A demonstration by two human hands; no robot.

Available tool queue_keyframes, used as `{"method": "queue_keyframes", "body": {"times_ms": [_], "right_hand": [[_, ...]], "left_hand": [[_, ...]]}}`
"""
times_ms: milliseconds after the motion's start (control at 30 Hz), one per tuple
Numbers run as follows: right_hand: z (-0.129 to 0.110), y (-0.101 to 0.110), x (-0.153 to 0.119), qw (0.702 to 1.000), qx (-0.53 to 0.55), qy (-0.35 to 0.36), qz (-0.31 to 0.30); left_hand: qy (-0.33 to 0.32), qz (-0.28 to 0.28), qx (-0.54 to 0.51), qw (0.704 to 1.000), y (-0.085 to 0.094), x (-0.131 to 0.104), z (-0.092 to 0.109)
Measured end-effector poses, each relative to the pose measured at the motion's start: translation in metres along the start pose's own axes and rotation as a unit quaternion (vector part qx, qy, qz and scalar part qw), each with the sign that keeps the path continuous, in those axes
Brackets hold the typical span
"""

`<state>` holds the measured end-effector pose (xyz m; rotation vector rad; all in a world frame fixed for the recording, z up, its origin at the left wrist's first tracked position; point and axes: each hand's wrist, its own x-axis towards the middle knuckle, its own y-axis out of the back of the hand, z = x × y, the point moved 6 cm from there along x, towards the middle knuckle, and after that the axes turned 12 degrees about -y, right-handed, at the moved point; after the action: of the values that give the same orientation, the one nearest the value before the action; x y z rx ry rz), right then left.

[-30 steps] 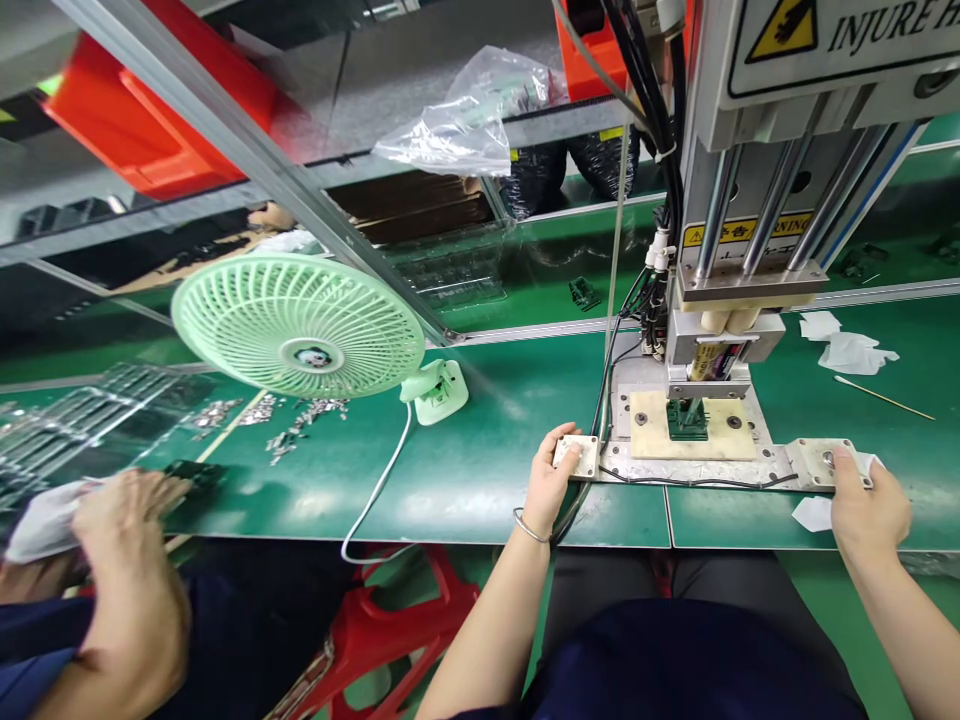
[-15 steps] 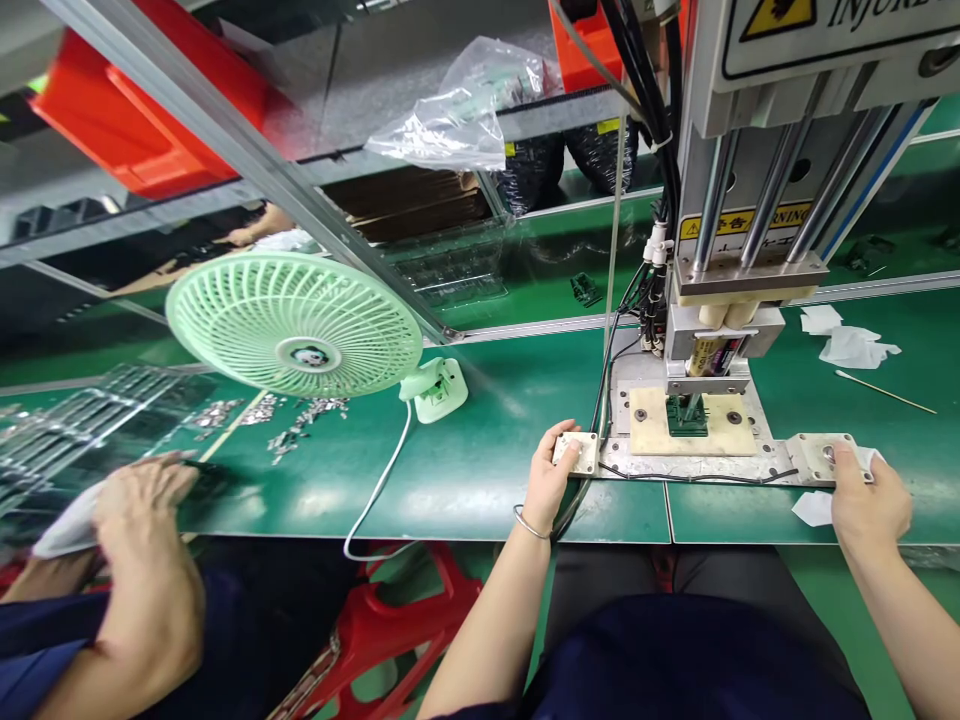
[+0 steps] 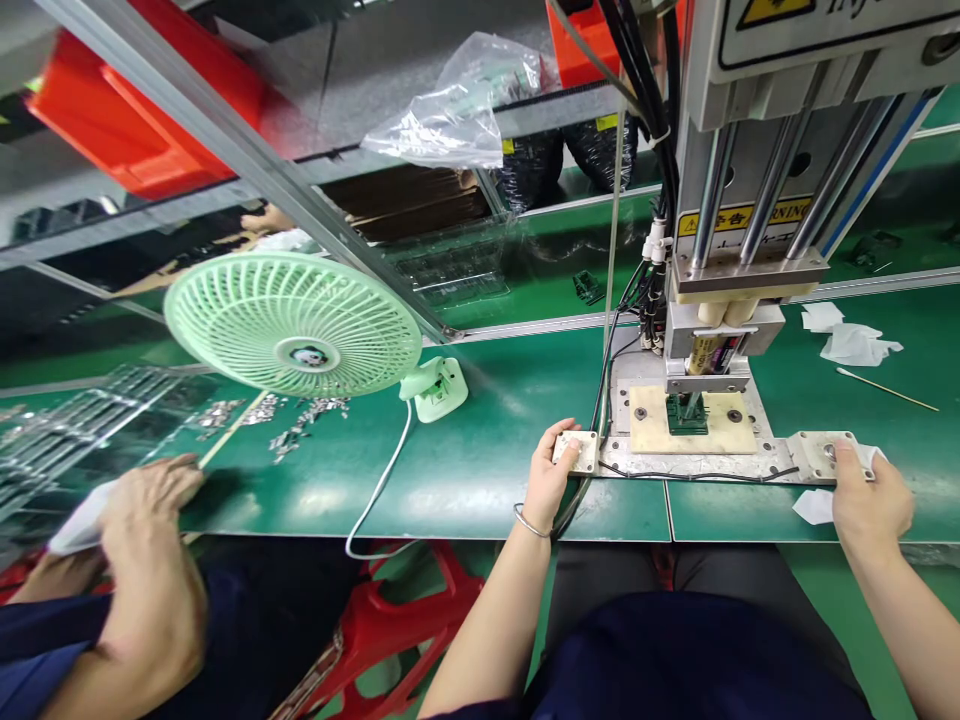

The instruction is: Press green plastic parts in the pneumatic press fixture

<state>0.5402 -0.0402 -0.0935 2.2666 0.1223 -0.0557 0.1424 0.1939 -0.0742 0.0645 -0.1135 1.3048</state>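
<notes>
My left hand (image 3: pixel 549 475) is wrapped round the left button block (image 3: pixel 588 463) of a bench press, the thumb on its top. At the other end of the base, my right hand (image 3: pixel 872 510) grips the right button block (image 3: pixel 808 456), thumb on the round button. A bit of white material shows by the right fingers. Between my hands, a small dark green part (image 3: pixel 687 420) sits on a cream fixture plate (image 3: pixel 731 432). The press head (image 3: pixel 707 383) is down over that part, its narrow tip reaching into it.
A green fan (image 3: pixel 300 320) stands left on the green bench (image 3: pixel 480 450). Further left, a co-worker's hands (image 3: pixel 146 500) work near small metal parts (image 3: pixel 307 420) and clear trays. White scraps (image 3: pixel 859 345) and a cotton swab (image 3: pixel 889 390) lie right of the press. Cables (image 3: pixel 600 400) run beside it.
My hands stay on the two button blocks and the press head looks unmoved. The co-worker's hands at the left have shifted slightly to the right.
</notes>
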Motion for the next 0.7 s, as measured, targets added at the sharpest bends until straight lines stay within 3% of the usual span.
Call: {"method": "queue_keyframes", "body": {"times_ms": [567,700], "right_hand": [[0.0,0.001,0.0,1.0,0.008,0.014,0.005],[-0.001,0.002,0.0,1.0,0.007,0.015,0.009]], "left_hand": [[-0.002,0.002,0.004,1.0,0.001,0.0,0.0],[-0.014,-0.034,0.063,0.997,0.0,0.003,0.015]]}}
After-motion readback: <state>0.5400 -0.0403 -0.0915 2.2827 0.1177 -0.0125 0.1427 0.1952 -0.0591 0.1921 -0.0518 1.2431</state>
